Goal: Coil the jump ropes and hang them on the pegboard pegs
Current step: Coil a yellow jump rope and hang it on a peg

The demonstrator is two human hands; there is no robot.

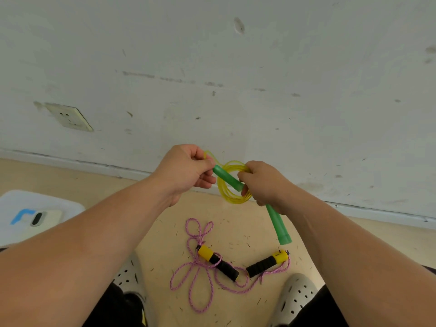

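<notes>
A yellow jump rope [230,194] with green handles is wound into a small coil in the air in front of the wall. My right hand [264,182] grips the coil, and one green handle [279,226] hangs down from that fist. My left hand [186,172] pinches the end of the other green handle [227,177], which lies across the coil, with a loop of yellow rope sticking out above the fingers. On the floor below lies a pink jump rope [195,270], loose and uncoiled, with yellow-and-black handles [218,261]. No pegboard is in view.
A scuffed white wall [236,79] with a socket [69,116] stands right in front. A white stool or box with a phone-like object [44,217] sits at the left. My feet in grey perforated clogs [297,299] flank the pink rope on the tan floor.
</notes>
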